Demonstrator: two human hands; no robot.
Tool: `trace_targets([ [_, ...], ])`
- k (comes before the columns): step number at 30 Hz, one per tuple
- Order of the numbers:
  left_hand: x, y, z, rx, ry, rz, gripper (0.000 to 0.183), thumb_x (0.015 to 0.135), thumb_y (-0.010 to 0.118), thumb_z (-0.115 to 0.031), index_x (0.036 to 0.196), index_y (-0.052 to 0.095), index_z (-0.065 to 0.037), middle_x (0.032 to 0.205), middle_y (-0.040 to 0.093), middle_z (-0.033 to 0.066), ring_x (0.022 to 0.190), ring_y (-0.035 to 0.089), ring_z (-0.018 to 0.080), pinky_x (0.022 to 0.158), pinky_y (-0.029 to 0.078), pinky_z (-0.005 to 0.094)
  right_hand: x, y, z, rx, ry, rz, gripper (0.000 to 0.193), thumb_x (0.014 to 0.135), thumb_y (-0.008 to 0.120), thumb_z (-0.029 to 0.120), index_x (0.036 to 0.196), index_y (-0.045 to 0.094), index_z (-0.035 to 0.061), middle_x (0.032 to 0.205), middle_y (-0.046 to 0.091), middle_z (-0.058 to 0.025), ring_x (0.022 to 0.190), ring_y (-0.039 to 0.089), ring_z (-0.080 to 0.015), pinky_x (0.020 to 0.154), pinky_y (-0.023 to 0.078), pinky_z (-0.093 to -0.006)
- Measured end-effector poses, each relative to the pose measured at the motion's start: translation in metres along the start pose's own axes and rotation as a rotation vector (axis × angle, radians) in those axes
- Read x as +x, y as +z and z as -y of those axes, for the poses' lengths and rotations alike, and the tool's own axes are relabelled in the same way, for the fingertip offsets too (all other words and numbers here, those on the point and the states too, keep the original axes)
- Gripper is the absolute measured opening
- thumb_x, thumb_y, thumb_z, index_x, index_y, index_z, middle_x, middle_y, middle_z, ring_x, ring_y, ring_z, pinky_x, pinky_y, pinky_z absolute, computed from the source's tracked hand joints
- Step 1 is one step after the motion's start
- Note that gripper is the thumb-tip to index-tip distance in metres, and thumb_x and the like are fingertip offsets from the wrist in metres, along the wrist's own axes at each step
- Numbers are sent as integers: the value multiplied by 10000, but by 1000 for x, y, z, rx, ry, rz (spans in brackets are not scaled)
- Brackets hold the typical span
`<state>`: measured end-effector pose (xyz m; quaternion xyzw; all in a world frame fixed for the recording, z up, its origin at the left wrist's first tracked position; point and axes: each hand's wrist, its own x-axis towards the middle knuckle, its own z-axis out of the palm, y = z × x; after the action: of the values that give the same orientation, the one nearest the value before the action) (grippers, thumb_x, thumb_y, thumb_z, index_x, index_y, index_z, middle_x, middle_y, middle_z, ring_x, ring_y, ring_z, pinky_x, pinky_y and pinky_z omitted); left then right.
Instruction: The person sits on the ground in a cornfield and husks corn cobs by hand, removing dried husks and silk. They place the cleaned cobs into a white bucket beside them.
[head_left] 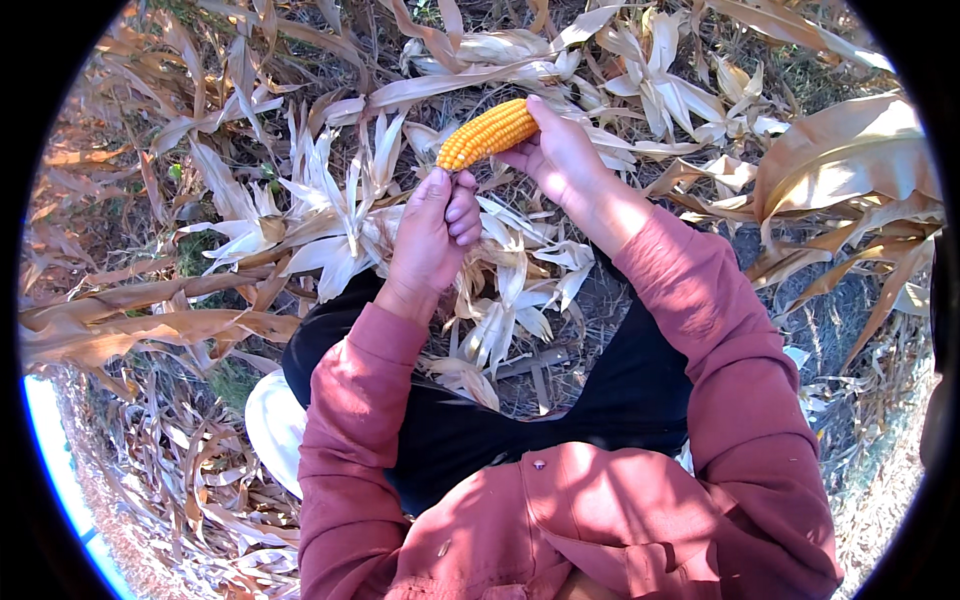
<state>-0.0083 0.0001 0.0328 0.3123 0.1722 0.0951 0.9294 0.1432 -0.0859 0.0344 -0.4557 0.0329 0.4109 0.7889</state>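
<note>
Head view: dry maize stalks and leaves [130,320] cover the ground on all sides, brown at left and right, w/ a pale heap of stripped husks [330,225] spread from left-centre to the far edge. The person sits or crouches amid it, dark trousers [460,430] and rust-red sleeves [700,300] coming in from the near edge. A pale rounded thing [272,425], poss. a hat or sack, lies near-left by the knee; can't tell which.

The right hand [562,155] is wrapped round the butt end of a bare yellow corn cob [488,132], thumb on top, fingers curled under. The cob sits far-centre, above the husk heap, tip slanting down to the left. The left hand [435,225] is closed into a loose fist, fingertips pinched at the cob's tip; whether a shred of husk or silk is caught betw. them can't be made out.

Risks, as a judgement: left-hand hold is only at the tip, so a hard tug could slip off and knock kernels loose. If the right hand's hold slackens, the cob drops into the husks and is slow to find. Dry leaf edges could nick bare fingers
</note>
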Motion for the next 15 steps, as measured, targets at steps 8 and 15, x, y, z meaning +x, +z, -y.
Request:
trace_targets([
  [8,6,0,-21,-16,144,-26,218,978,411,-279,916,469,-78,619,307,-58,509,260,41,461,259,186,-10,3,-26,133,213,25,329,962,353,293,1050,478,2,954,586,-130,817,604,-235,728,514,-369],
  [15,5,2,-21,347,222,-72,231,972,433,-291,905,488,-77,632,344,-65,510,274,20,457,241,172,-13,4,-32,139,250,73,387,975,344,366,1031,502,18,883,591,-105,707,574,-183,656,502,-326],
])
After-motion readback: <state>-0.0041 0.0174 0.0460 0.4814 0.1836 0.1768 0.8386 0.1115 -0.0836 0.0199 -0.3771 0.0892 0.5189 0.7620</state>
